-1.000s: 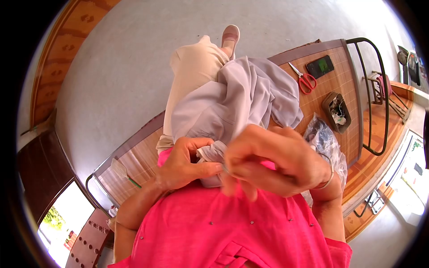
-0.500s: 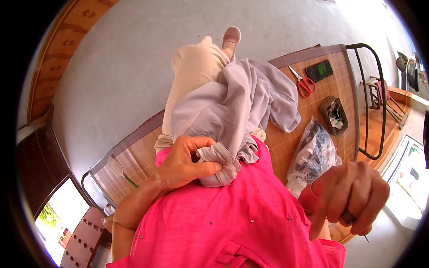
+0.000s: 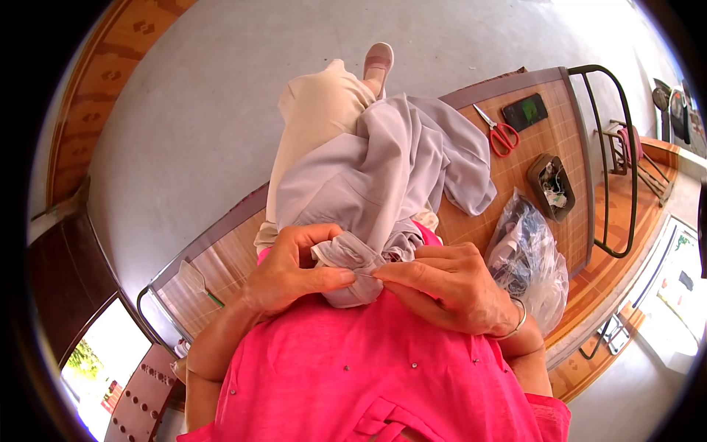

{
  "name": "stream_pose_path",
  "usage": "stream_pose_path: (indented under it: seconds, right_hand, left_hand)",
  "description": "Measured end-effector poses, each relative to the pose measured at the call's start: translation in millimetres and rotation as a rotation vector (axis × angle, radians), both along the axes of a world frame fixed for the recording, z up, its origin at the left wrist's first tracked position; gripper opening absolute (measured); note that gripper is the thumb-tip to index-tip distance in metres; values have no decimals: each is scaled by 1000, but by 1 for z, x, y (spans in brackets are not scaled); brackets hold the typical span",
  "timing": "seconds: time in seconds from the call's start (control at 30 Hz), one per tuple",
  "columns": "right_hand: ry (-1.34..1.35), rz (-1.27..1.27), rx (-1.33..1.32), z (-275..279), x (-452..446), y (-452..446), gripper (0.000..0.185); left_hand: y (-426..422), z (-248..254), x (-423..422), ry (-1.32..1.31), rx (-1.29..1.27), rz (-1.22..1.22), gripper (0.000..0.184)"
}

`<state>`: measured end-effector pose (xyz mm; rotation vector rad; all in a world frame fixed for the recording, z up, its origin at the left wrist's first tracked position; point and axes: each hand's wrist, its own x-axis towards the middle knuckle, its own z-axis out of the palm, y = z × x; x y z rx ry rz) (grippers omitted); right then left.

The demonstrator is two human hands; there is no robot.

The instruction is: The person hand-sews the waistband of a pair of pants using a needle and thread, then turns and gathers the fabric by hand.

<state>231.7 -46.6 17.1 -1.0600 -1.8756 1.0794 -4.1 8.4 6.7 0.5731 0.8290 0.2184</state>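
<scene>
A pale grey garment lies bunched across my lap, its gathered edge turned up toward me. My left hand is closed on that edge, thumb on top and fingers tucked underneath. Right beside it, my right hand meets the same edge with thumb and forefinger pinched together. A sewing needle stuck out of this hand a moment ago; now a thin sliver at the fingertips is too fine to make out clearly. A bracelet circles the right wrist.
Red-handled scissors, a phone, an oval box with scraps and a clear plastic bag lie on the bamboo mat to my right. A fly swatter lies left. A metal rail stands at the right end.
My right hand has come in from the far right, where it held a needle out to the side, to the garment's edge. My left hand keeps its grip on the cloth.
</scene>
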Motion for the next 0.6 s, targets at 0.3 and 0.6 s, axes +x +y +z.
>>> stream_pose_path:
  seconds: [0.3, 0.6]
  right_hand:
    - [52, 8, -82, -3, 4, -3, 34]
    - [64, 26, -109, -2, 8, -2, 38]
  left_hand:
    - [0, 2, 1, -17, -90, 52, 32]
    - [0, -1, 2, -19, -86, 30, 33]
